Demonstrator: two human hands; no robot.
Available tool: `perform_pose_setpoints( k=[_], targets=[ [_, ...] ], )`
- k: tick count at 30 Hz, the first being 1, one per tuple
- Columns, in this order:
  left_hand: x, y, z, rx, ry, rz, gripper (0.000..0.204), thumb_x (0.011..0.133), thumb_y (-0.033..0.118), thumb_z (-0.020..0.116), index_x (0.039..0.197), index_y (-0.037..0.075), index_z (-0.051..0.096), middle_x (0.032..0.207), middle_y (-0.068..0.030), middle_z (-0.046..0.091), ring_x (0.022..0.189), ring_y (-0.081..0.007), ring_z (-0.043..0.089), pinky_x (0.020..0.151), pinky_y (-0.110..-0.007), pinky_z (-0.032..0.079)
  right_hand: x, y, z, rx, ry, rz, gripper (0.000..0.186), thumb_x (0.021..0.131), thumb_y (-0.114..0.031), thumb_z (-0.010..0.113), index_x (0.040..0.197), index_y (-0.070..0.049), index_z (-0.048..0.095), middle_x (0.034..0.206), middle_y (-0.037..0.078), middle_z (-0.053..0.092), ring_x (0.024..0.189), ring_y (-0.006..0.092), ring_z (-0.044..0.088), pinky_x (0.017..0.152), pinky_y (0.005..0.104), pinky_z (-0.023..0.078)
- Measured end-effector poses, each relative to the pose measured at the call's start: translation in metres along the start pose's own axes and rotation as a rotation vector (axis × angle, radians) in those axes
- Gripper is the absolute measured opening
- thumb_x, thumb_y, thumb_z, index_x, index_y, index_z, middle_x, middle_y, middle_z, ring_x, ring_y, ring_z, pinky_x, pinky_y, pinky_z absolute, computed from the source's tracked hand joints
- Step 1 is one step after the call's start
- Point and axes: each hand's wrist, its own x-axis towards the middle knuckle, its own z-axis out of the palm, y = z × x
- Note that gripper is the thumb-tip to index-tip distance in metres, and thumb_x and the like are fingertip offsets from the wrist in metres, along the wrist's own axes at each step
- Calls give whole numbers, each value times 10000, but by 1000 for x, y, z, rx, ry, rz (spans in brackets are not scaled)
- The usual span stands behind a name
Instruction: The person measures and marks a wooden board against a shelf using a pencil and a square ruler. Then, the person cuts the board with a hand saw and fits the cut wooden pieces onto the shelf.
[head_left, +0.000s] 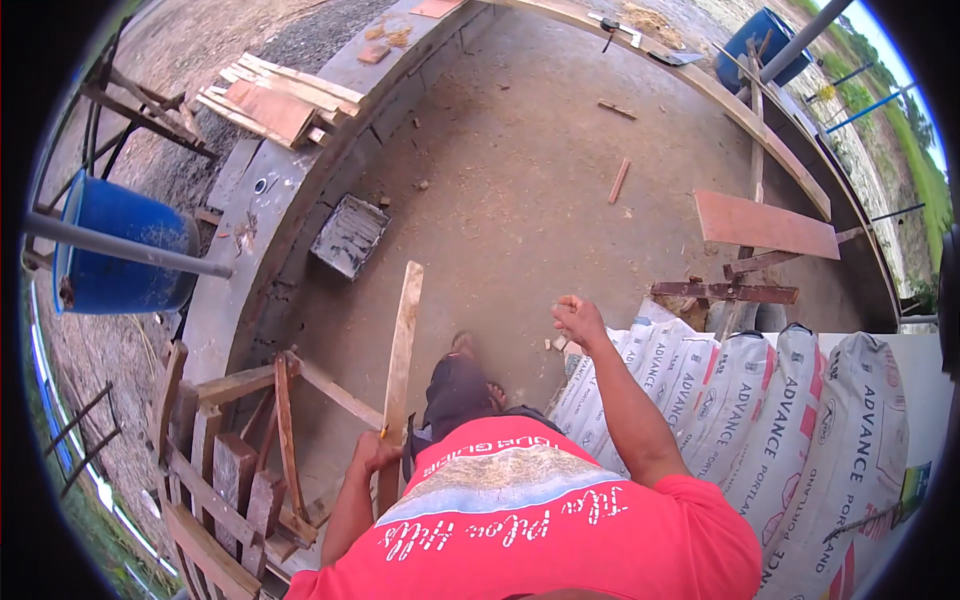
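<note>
My left hand [375, 452] is closed at the lower part of a long, narrow wooden plank [402, 350], which stands out in front of me beside my leg. A small yellow thing [384, 432] shows at its thumb, too small to name. Some of these fingers are hidden by the plank. Out in front of me to the right, my right hand [580, 322] hangs in the air above the floor. Its fingers are curled in, and nothing shows in them. Stacked cement bags [740, 400] lie below and beside my right forearm.
A wooden frame of rough boards [235, 470] stands at lower left. A blue barrel [125, 245] and a wood pile [285, 95] lie beyond the low wall [235, 260]. A mortar-crusted box [350, 236] sits on the concrete floor [500, 180]. A reddish board [765, 225] rests on timbers at right.
</note>
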Motion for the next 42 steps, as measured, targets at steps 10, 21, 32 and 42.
perform_pose_setpoints(
  k=[10,21,32,42],
  targets=[
    [176,376,-193,-50,351,520,378,628,254,786,762,-79,666,674,-161,683,622,-227,682,593,-372,532,88,67,-115,-515,89,329,474,757,-336,698,1069,18,666,795,142,679,657,219,634,621,339,503],
    [237,819,-367,-330,660,1121,269,742,232,825,761,4,683,673,-5,659,615,-77,587,561,-284,480,282,-176,-254,-410,392,86,527,751,-302,700,1170,4,611,1032,175,698,947,272,682,846,394,520],
    [210,1150,-197,-583,-248,1378,599,622,290,920,1057,24,605,926,-48,664,896,-140,616,759,-321,514,429,-472,-419,-646,578,-783,836,599,-252,872,1275,13,457,1137,229,556,1013,385,568,878,457,480],
    [303,1348,-74,-342,-440,1199,240,913,166,541,1076,4,608,828,-10,623,663,-68,539,592,-235,452,527,-418,-588,-420,933,-201,328,701,-311,827,822,-38,692,701,175,655,681,367,659,601,431,496]
  ],
)
